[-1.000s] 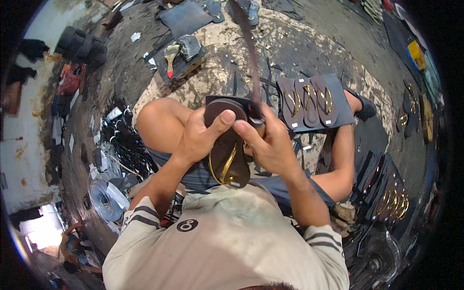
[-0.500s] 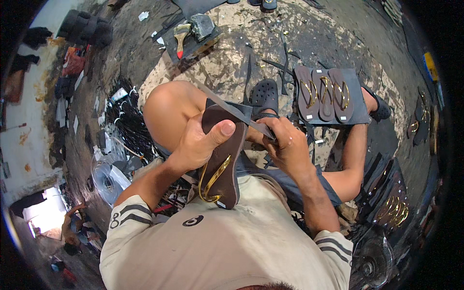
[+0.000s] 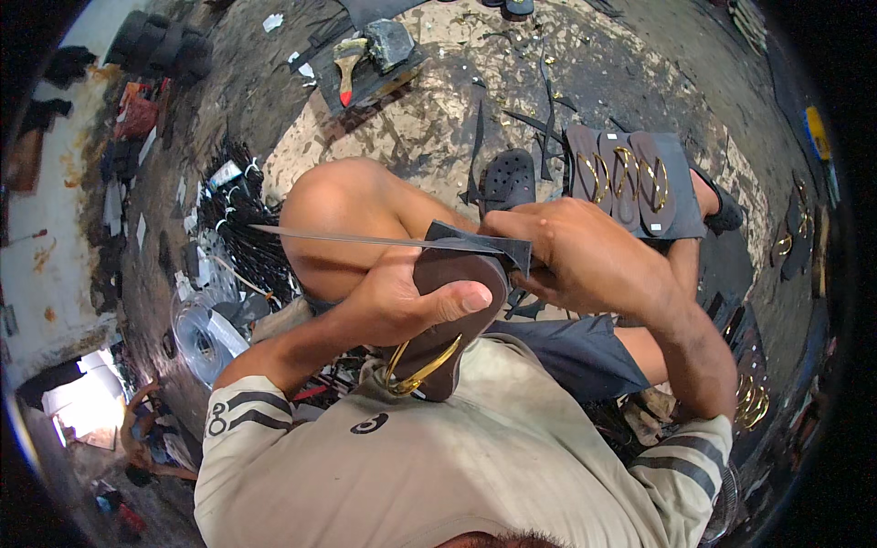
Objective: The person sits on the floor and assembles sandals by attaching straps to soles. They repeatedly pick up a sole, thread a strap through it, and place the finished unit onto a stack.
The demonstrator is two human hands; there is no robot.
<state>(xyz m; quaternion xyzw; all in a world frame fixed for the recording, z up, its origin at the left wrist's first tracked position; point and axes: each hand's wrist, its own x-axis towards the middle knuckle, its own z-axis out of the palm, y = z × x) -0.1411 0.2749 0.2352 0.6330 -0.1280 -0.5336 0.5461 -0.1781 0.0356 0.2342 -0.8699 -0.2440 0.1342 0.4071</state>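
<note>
My left hand [image 3: 402, 297] is closed around a dark brown flip-flop [image 3: 461, 267], thumb flat across its sole. The flip-flop tilts, with its gold strap [image 3: 427, 367] toward my shirt. My right hand [image 3: 598, 247] is closed on a knife whose long, thin blade [image 3: 352, 237] points left across the far end of the sole. Fingers hide its handle. A flap of black sheet material [image 3: 514, 252] sticks out past the sole's edge by my right fingers. Whether it is still joined to the sole, I cannot tell.
Beyond my right hand, several finished flip-flops [image 3: 656, 201] lie on a dark board. A paintbrush [image 3: 348, 66] and a grey block [image 3: 390, 46] sit on a slab farther off. Black straps [image 3: 239, 215] and a clear plastic roll [image 3: 203, 342] are at left. Black scraps [image 3: 551, 110] litter the floor.
My right hand has moved right and turned, its elbow swung outward. The blade now lies nearly level, pointing left. The flip-flop has shifted right and tilted, and the black flap shows more.
</note>
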